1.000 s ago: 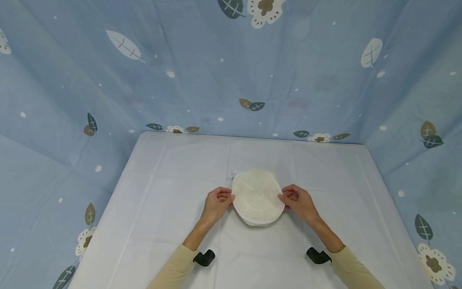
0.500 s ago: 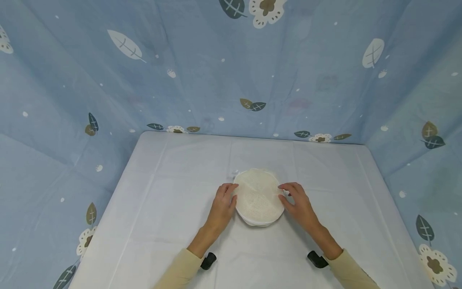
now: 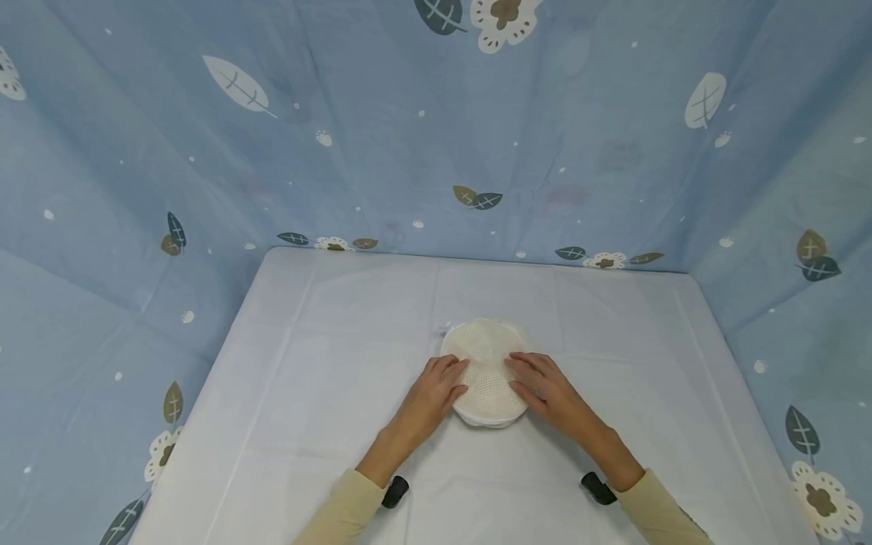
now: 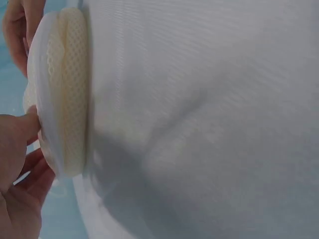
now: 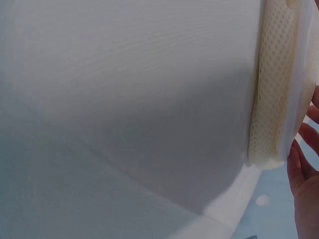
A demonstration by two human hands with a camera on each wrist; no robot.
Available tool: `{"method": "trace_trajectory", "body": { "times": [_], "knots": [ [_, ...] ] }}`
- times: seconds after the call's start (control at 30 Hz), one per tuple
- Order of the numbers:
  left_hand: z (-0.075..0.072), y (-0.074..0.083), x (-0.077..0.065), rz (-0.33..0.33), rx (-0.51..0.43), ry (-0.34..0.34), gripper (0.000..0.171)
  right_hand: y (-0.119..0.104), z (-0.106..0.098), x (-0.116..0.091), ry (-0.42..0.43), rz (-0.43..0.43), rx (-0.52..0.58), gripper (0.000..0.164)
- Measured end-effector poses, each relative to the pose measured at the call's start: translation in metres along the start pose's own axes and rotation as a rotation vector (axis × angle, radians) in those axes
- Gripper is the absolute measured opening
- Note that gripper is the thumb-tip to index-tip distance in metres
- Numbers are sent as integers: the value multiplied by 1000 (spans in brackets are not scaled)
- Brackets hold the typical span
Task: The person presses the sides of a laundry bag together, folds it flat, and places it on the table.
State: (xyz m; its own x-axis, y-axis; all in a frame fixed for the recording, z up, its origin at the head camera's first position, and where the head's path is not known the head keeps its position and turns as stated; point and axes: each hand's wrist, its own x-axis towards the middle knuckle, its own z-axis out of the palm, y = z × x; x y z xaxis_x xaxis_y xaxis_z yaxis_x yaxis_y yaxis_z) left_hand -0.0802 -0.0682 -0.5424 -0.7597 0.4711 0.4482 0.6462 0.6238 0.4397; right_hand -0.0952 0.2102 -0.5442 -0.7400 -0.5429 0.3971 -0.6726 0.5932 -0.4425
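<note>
A round cream mesh laundry bag [image 3: 487, 387] with a white trim around its edge lies flat on the white-covered table. It looks collapsed and a few layers thick from the side in the left wrist view. On its left part rest the fingers and thumb of my left hand [image 3: 428, 395]. My right hand [image 3: 557, 392] touches its right part from above, its fingers relaxed and slightly spread. In the right wrist view, the mesh side wall [image 5: 271, 84] and trim stand beside my right fingers [image 5: 310, 138]. No pinch of the fabric shows in either hand.
White cloth covers the table [image 3: 327, 325]. Blue patterned fabric [image 3: 381, 129] hangs behind it and at both sides. A small clear or whitish piece [image 3: 445, 329] sits by the bag's upper left edge. Black wrist devices [image 3: 395, 492] are worn at both sleeves.
Both hands have let go of the bag's side edges and moved inward onto its top, closer together. The bag has stayed in nearly the same place.
</note>
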Motion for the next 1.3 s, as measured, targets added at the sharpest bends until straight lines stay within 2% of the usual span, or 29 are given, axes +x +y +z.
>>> {"method": "trace_trajectory", "body": {
  "times": [0.2,0.5,0.6,0.93,1.1,1.3],
  "knots": [
    [2,-2,-4,-3,-14,-4,41,1,4,-2,4,3,-16,48],
    [5,-8,-3,3,-16,-3,41,3,5,0,-110,122,10,43],
    [4,-10,-3,-5,-25,-16,42,4,5,1,-135,136,13,43],
    [0,-17,-1,-4,-122,-25,44,4,-2,7,-106,39,6,45],
    [-6,-18,2,-18,-150,41,33,6,-7,6,-45,19,-13,43],
    [-13,-20,7,-50,-114,173,12,9,-13,9,72,-13,-17,24]
  ]
}}
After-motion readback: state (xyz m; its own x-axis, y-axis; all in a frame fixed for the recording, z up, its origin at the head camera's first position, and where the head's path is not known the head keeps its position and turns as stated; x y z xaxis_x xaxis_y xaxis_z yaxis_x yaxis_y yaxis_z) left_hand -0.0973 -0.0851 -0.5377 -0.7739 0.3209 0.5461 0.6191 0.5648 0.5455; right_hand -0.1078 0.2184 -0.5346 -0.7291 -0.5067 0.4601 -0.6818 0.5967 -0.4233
